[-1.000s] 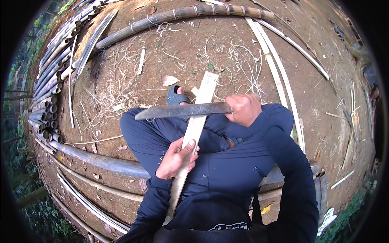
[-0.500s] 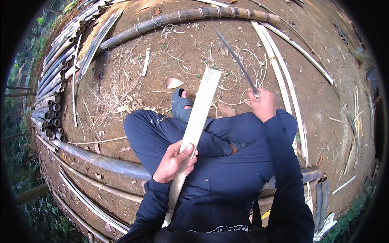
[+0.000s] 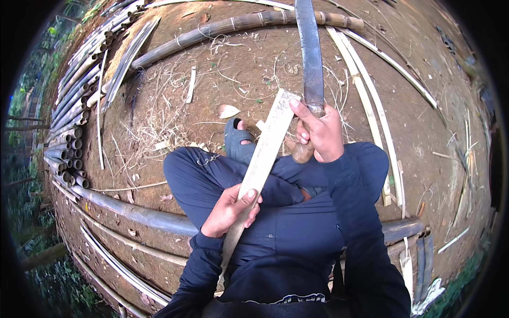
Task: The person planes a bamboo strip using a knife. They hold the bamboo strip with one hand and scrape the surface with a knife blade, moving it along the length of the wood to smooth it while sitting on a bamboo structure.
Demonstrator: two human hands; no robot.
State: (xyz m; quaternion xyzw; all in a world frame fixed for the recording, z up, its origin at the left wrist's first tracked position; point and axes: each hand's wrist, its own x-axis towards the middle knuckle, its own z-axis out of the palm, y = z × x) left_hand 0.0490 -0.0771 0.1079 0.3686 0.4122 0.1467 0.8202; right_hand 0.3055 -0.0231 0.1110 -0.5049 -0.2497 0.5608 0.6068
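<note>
My left hand (image 3: 229, 212) is closed around the lower part of a long, pale split-bamboo slat (image 3: 268, 139), thumb on top. The slat slants up and to the right over my crossed legs, and its lower end runs beside my left sleeve. At its far end is my right hand (image 3: 327, 137), wrapped round the wooden handle (image 3: 304, 152) of a machete (image 3: 311, 61). The broad dark blade points away from me, its flat side in view. My right thumb lies at the slat's tip and seems to touch it.
A thick bamboo pole (image 3: 212, 32) lies across the ground ahead. Stacked bamboo poles (image 3: 69, 151) fill the left side. Another pole (image 3: 143, 216) runs behind my legs. Long pale strips (image 3: 366, 106) lie to the right, with curly shavings (image 3: 154, 135) scattered on the dirt.
My right hand has moved left to the slat's far end, turning the machete so its flat shows and it points straighter away. The slat's far end has shifted slightly right.
</note>
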